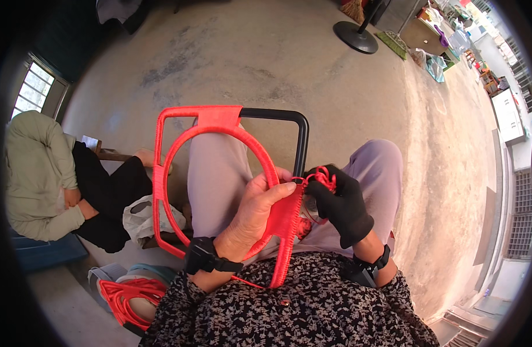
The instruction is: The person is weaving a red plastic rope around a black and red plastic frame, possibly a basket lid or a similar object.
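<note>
A squarish frame of black tube (302,139) with an inner ring (172,151) rests over my lap. Red cord is wound tightly around the ring and most of the frame; bare black tube shows at the top right corner. My bare left hand (255,202) grips the frame's right side, its thumb pressed near the edge of the red winding. Just to the right, my right hand (340,205), in a black glove, is closed on a loose bundle of red cord (325,178) beside the tube. The right fingertips are partly hidden.
At the left sits another person (40,168) with hands together, near a white plastic bag (141,220). A coil of red cord (124,298) lies at lower left. On the far floor stand a round black base (356,38) and a green broom (393,44).
</note>
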The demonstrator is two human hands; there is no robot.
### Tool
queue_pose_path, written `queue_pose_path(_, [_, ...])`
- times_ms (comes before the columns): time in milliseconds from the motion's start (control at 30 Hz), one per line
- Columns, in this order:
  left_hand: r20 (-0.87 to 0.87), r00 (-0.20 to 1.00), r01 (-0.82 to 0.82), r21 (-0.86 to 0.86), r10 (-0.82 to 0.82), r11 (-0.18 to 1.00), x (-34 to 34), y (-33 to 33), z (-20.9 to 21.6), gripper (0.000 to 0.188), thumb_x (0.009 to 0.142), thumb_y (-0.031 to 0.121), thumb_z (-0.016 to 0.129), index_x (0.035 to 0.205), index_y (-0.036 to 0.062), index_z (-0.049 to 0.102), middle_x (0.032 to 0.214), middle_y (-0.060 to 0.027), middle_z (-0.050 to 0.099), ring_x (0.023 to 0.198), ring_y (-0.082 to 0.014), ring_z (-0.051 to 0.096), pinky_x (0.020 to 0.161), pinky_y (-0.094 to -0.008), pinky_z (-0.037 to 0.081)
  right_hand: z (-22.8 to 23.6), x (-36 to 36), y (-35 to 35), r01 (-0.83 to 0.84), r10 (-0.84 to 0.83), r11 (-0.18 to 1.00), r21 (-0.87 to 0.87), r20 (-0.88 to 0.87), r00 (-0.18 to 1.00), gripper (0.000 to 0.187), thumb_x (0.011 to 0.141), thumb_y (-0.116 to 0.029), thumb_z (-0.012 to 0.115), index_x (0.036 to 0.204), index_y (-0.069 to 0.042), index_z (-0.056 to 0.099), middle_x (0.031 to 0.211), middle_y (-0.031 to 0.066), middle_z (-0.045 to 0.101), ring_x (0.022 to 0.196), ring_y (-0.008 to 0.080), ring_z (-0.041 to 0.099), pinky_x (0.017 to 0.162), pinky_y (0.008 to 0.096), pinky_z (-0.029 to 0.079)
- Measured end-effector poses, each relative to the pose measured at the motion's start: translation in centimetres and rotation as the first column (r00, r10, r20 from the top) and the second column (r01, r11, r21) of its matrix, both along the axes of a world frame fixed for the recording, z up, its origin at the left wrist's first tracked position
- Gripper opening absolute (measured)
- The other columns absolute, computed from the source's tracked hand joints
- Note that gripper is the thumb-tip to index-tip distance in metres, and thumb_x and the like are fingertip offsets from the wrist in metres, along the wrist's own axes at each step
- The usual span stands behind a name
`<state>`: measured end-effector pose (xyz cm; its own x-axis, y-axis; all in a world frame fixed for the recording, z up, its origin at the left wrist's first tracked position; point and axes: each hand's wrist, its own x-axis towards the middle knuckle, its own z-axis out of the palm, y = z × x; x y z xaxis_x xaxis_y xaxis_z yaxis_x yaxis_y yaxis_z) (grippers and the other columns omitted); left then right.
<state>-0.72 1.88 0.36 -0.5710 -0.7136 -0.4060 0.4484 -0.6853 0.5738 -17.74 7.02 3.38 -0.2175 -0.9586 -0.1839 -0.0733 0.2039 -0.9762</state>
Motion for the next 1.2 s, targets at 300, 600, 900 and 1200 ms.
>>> queue_pose_path(300, [0.001,1.0,0.003,-0.007,-0.003,1.0,0.2,0.0,-0.2,0.015,0.092,0.009,0.064,0.106,0.0048,0.058,0.094,-0.0056,0.067,0.082,-0.0122,0.066,0.072,-0.0256,0.055,-0.9,-0.2,0.6,-0.095,0.068,0.988,-0.12,-0.215,0.974,0.018,0.084,-0.006,0.071,0.102,-0.001,0.068,0.082,0.0064,0.07,0.077,0.0086,0.064,0.069,0.0267,0.051])
queue_pose_path(600, [-0.027,1.0,-0.001,0.014,0.002,1.0,0.2,-0.1,-0.3,0.018,0.092,0.016,0.067,0.103,0.0052,0.057,0.092,-0.0097,0.068,0.079,-0.0196,0.068,0.067,-0.0292,0.057,-1.7,-2.6,1.8,-0.171,0.149,0.985,-0.024,-0.384,0.911,0.019,0.085,-0.008,0.071,0.103,-0.003,0.069,0.082,0.0072,0.067,0.075,0.0105,0.064,0.069,0.028,0.051])
queue_pose_path(900, [-0.039,0.997,0.062,0.038,-0.061,0.997,0.0,0.0,0.1,0.019,0.094,0.011,0.062,0.109,0.0041,0.053,0.094,-0.014,0.067,0.083,-0.0237,0.069,0.07,-0.033,0.058,1.1,-2.3,1.6,-0.144,0.11,0.988,0.054,0.411,0.905,0.033,0.098,-0.032,0.052,0.102,-0.001,0.063,0.07,-0.003,0.051,0.06,0.0075,0.046,0.059,0.0254,0.04])
queue_pose_path(1200, [-0.076,0.99,0.128,0.094,-0.121,0.987,0.2,-0.3,0.1,0.016,0.095,0.018,0.063,0.102,0.0048,0.058,0.09,-0.0159,0.069,0.075,-0.0235,0.07,0.065,-0.0331,0.059,-0.6,-1.5,1.0,0.077,-0.065,0.997,0.016,0.714,0.698,0.034,0.105,-0.04,0.038,0.09,-0.012,0.049,0.064,-0.0044,0.039,0.052,0.0073,0.034,0.053,0.0233,0.031])
